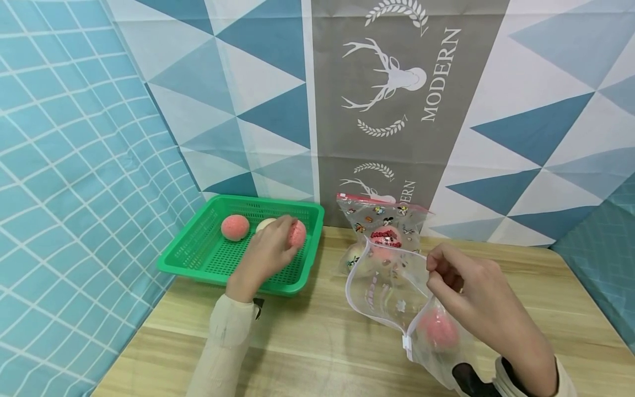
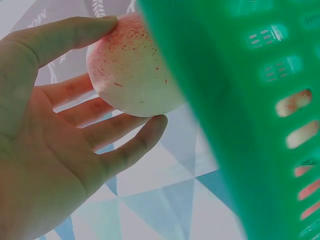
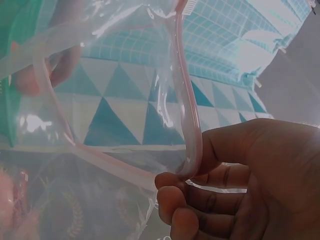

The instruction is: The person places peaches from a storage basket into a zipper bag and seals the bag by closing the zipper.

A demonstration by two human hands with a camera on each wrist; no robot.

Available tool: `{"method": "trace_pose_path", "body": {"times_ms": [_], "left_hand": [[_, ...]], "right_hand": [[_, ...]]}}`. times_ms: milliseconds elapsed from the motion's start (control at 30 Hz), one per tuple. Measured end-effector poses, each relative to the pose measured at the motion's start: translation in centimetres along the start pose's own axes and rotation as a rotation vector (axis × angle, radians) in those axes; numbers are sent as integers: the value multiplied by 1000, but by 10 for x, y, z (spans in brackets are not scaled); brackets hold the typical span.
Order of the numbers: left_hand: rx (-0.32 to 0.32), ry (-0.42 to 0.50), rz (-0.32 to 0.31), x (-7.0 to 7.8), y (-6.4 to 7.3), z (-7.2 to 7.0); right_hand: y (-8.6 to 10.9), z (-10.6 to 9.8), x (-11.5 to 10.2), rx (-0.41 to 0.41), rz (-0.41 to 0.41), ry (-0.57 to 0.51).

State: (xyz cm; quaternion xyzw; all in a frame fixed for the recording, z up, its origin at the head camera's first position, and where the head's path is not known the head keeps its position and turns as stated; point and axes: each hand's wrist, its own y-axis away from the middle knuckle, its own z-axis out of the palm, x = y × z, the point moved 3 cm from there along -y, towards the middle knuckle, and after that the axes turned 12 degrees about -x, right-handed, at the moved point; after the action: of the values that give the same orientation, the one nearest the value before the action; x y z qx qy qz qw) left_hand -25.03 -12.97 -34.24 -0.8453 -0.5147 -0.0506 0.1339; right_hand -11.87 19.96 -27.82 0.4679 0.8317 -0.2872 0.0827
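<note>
My left hand (image 1: 268, 248) is over the right part of a green basket (image 1: 319, 226), gripping a pink peach (image 1: 297, 234). In the left wrist view, thumb and fingertips hold that peach (image 2: 130, 75), pale below with red specks, by its sides near the basket wall. A second pink peach (image 1: 235, 227) lies in the basket, and a pale one (image 1: 265, 224) shows partly behind my hand. With thumb and fingers, my right hand (image 1: 478, 292) pinches the rim of a clear zip bag (image 1: 392, 292), its mouth spread wide. Inside that bag is a pink peach (image 1: 439, 329).
Behind the open bag stands another zip bag (image 1: 362, 214) with cartoon prints and a red top strip, holding pink and pale fruit. A white slider (image 1: 407, 343) sits at the front of the open bag's rim. Patterned cloth (image 1: 268, 99) rises behind the wooden table (image 1: 307, 342).
</note>
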Motion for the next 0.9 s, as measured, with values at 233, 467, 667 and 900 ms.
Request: {"method": "trace_pose_path", "body": {"times_ms": [233,467,667,900], "left_hand": [[13,-7,7,8,6,-9],[32,-9,10,16,10,-18],[68,-9,39,22,14,-23],[93,-3,67,28,19,-29]], "right_hand": [[0,0,0,1,2,3],[-1,0,1,4,-3,5],[-1,0,1,4,-10,5],[-1,0,2,12,-22,-3]]}}
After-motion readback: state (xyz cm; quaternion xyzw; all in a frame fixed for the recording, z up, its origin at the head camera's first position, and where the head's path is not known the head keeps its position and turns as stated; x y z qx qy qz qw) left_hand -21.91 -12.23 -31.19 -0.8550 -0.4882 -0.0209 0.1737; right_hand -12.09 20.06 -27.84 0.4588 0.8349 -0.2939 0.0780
